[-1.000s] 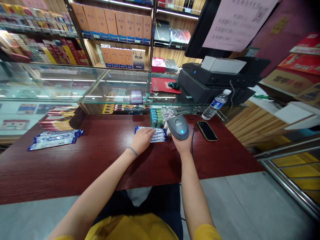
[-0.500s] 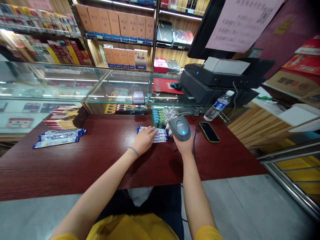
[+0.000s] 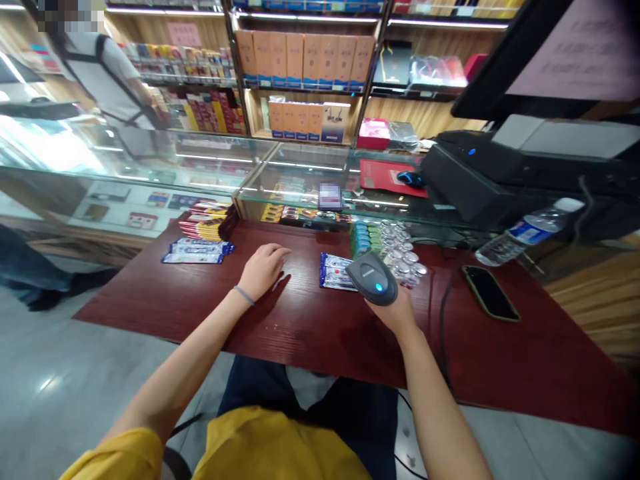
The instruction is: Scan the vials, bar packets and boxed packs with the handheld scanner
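My right hand (image 3: 395, 312) grips a grey barcode scanner (image 3: 373, 278) with a blue light, held just above the dark red table (image 3: 310, 327). The scanner's head hangs over a blue and white packet (image 3: 334, 272) lying flat on the table. My left hand (image 3: 263, 270) hovers over or rests on the table to the left of that packet, apart from it, fingers loosely curled with nothing in them. A band circles the left wrist.
More blue packets (image 3: 197, 252) and red-yellow cartons (image 3: 207, 223) lie at the far left. Green packs (image 3: 366, 238), small foil items (image 3: 403, 257), a phone (image 3: 490, 301), a water bottle (image 3: 527, 230) and a till (image 3: 505, 177) are on the right. A glass counter (image 3: 250, 173) stands behind; a person (image 3: 107, 73) stands beyond it.
My left hand has come off the blue packet and moved left. The view has swung left and a person now shows behind the counter. The scanner stays over the packet.
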`<state>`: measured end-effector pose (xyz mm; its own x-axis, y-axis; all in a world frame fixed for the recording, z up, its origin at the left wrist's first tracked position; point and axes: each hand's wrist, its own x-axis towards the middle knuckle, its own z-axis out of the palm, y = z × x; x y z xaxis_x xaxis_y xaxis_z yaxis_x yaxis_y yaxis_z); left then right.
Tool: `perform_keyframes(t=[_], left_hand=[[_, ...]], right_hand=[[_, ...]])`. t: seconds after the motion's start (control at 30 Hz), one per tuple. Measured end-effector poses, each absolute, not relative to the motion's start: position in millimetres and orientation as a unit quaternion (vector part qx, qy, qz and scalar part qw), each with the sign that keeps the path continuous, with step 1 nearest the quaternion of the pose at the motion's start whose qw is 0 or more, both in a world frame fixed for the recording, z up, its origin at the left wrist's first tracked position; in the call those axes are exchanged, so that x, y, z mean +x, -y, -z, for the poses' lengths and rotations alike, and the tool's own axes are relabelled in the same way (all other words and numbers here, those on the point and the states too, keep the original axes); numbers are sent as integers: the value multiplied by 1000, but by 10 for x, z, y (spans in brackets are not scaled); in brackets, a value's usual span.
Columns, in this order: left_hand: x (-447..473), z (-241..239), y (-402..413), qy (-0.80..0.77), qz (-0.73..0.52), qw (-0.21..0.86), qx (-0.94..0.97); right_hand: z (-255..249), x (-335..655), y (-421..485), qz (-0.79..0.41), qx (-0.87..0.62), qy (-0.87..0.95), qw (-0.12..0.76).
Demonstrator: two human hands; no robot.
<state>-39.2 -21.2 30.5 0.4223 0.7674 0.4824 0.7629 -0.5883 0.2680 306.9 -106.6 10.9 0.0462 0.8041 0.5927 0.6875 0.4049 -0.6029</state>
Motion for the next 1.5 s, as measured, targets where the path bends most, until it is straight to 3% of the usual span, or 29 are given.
perform_keyframes(t=[0.2,0.53,1.0,1.3,1.5], left_hand=[[-1449,-131,314,-551,-255,-27,794],[-2482,26,327,-645,-225,-73,727],[-2509,123,249,-696,-177,-81,691],[-2360,-92,394,-671,-176,-61,717],[-1832,-236,255,-623,-296,1,724]], right_hand=[[-182,2813,1102,-74,-482,766,419],[-178,2644,1142,-53,-400,821,403],[-170,2661,1143,-60,-398,815,417],[-182,2711,1121,-58,-403,795,449],[-186,2829,1096,-24,-422,767,483]])
